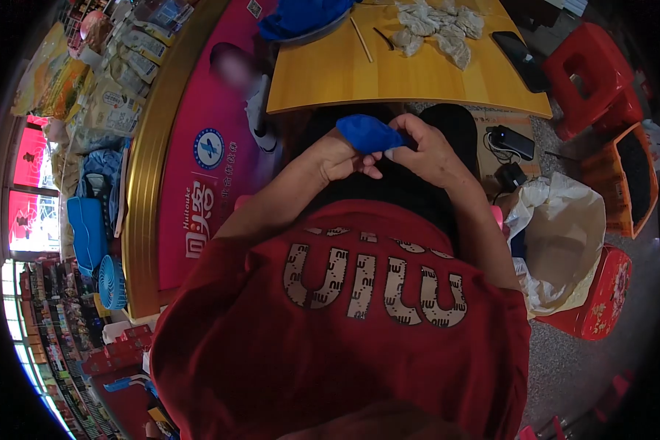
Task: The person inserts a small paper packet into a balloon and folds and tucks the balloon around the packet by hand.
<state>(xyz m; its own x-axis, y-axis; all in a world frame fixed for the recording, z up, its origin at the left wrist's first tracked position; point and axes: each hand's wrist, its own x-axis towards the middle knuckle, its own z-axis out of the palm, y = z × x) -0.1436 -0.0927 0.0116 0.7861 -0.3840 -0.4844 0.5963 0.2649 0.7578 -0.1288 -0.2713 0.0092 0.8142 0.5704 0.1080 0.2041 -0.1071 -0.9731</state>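
A small piece of blue fabric (369,134) is held up between my two hands, just in front of the table's near edge. My left hand (341,155) is closed under it, and the fabric covers most of its fingers. From the other side, my right hand (422,149) pinches the fabric's right end with thumb and curled index finger. My left fingertips show just below the fabric, close to my right thumb. More blue fabric (304,16) is heaped at the far left of the yellow wooden table (323,81).
On the table lie a thin light stick (361,39), a short dark stick (383,39), crumpled whitish material (436,31) and a black phone (521,60). To the right stand a red stool (590,77), a bag-lined bin (561,242) and an orange basket (623,183). A pink sign panel (205,110) stands left.
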